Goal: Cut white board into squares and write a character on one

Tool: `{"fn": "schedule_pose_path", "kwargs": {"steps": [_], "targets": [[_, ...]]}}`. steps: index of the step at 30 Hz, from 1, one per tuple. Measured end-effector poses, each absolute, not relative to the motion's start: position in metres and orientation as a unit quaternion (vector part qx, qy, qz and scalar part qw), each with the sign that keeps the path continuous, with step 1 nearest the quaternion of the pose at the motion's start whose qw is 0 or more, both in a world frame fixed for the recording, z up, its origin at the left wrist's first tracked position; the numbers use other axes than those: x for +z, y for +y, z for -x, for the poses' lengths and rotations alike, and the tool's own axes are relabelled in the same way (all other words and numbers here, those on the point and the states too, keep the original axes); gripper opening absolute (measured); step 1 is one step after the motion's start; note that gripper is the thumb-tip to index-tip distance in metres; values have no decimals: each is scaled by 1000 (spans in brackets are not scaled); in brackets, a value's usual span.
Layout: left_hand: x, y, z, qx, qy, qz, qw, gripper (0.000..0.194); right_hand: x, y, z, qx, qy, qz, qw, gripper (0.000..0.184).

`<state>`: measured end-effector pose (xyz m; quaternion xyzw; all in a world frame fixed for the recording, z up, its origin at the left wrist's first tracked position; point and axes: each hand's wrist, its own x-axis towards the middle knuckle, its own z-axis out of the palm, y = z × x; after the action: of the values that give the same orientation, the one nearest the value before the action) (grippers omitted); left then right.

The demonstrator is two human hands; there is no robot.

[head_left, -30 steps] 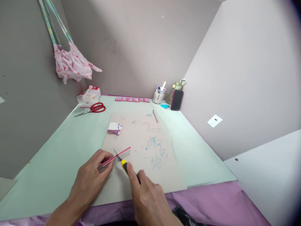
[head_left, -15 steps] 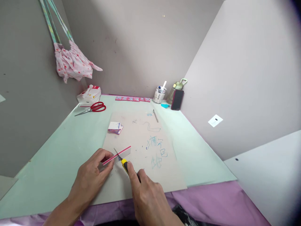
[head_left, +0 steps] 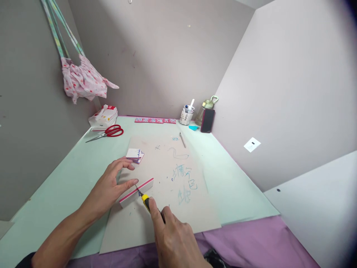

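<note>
My right hand (head_left: 177,230) grips a yellow-and-black utility knife (head_left: 145,200), its thin blade against a white strip (head_left: 131,198) with a pink top edge. The strip stands slanted over a large grey-white board (head_left: 192,214). My left hand (head_left: 114,182) is open beside the strip's left part, thumb and fingers apart. The thumb tip reaches close to the strip and blade; whether it touches cannot be made out. Just beyond the left fingers lies a small stack of white cards (head_left: 134,154) with pink edges and blue marks.
Red-handled scissors (head_left: 107,132) and a tissue pack (head_left: 103,116) lie at the back left. A slim metal pen-like tool (head_left: 182,140) rests on the board. At the back stand a jar of pens (head_left: 186,116), a bottle (head_left: 200,113) and a phone (head_left: 208,121). Pink lettered strips (head_left: 155,120) lie along the wall.
My left hand has let go of the strip, its fingers spreading and moving up and away. The strip now leans with more of its white side showing. The knife stays at the strip.
</note>
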<state>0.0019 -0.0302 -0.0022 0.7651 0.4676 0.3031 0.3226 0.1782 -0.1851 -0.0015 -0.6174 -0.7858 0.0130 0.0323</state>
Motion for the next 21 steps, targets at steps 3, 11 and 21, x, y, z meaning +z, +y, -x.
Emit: {"fn": "schedule_pose_path", "kwargs": {"steps": [3, 11, 21], "targets": [[-9, -24, -4, 298, 455, -762, 351, 31, -7, -186, -179, 17, -783, 619, 60, 93], [-14, -19, -3, 300, 430, -755, 394, 32, -12, -186, -180, 22, -783, 618, 64, 97], [-21, -20, -3, 298, 427, -746, 415, 35, -19, -186, -179, 18, -778, 625, 65, 96]]}}
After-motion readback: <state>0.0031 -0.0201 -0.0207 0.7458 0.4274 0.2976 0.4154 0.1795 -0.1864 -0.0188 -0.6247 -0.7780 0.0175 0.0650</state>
